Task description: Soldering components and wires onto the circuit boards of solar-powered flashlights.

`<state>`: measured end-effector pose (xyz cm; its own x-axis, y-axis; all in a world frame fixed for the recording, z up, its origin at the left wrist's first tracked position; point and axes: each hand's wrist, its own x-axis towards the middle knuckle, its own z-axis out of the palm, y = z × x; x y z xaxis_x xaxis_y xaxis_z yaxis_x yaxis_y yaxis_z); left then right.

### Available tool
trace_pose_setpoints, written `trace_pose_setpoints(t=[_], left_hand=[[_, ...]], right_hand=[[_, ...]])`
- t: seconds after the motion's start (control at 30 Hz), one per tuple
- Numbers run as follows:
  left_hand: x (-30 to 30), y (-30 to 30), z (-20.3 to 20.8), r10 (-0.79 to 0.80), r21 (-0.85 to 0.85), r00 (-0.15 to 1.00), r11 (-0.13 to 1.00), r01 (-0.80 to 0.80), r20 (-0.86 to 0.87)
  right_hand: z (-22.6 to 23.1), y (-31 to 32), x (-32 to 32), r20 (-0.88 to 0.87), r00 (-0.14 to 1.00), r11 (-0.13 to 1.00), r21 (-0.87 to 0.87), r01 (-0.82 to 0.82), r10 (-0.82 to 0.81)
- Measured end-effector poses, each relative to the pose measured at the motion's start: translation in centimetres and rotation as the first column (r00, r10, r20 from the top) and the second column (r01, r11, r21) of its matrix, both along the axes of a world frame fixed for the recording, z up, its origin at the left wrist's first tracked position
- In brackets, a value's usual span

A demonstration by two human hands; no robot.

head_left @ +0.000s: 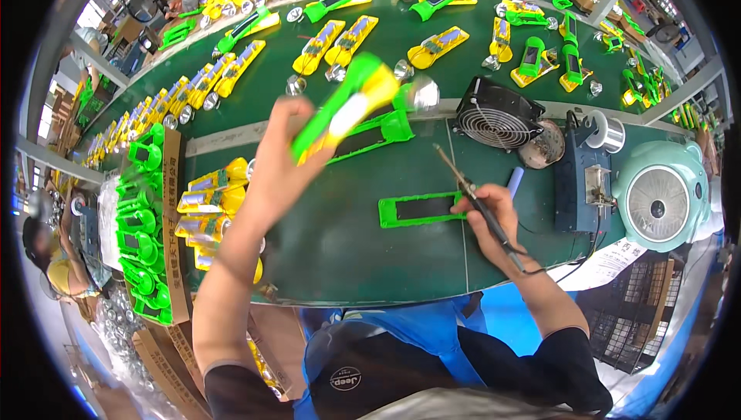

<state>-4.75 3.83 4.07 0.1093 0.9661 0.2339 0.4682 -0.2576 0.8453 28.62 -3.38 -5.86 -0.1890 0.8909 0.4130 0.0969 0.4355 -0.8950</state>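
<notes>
The person's left hand (282, 169) has thumb and fingers closed round a motion-blurred green-and-yellow lamp housing (356, 103), raised over the bench (347, 265) and partly hiding a green casing (395, 128). The right hand's (498, 200) fingers curl round a soldering iron (503, 241), fingertips at a flat-lying green panel's (421, 210) end, contact unclear. A black axial fan (498, 115), solder-wire spool (606, 133) and mint-green fan (658, 192) crowd the right, yellow lamp bodies (202, 202) and a carton (177, 242) of green casings the left
</notes>
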Motion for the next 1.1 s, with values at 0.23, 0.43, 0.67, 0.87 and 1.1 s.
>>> trace_pose_setpoints(t=[0.23, 0.43, 0.67, 0.87, 1.1], left_hand=[[10.3, 20.8, -3.3, 0.339, 0.148, 0.832, 0.941, -0.305, -0.439], [15.8, 24.2, -4.7, 0.384, 0.557, 0.706, 0.830, 0.017, -0.594], [20.3, 25.9, -4.4, -0.072, 0.135, 0.657, 0.956, 0.259, -0.750], [16.8, 22.4, -0.7, -0.072, 0.183, 0.671, 0.936, 0.301, -0.737], [4.7, 2.1, 4.3, -0.264, -0.136, 0.895, 0.964, 0.230, -0.359]], right_hand=[[-0.7, -0.2, -0.3, -0.077, 0.994, 0.979, -0.184, -0.087, 0.074], [1.1, 0.3, 0.4, 0.044, 0.999, 0.990, -0.143, 0.015, -0.008], [1.5, 0.8, 0.3, 0.019, 1.000, 0.987, -0.161, -0.012, 0.015], [0.6, 0.4, -0.6, 0.065, 0.997, 0.998, -0.056, -0.026, 0.030], [2.6, 0.2, -1.4, 0.153, 0.988, 0.985, 0.162, -0.053, 0.028]])
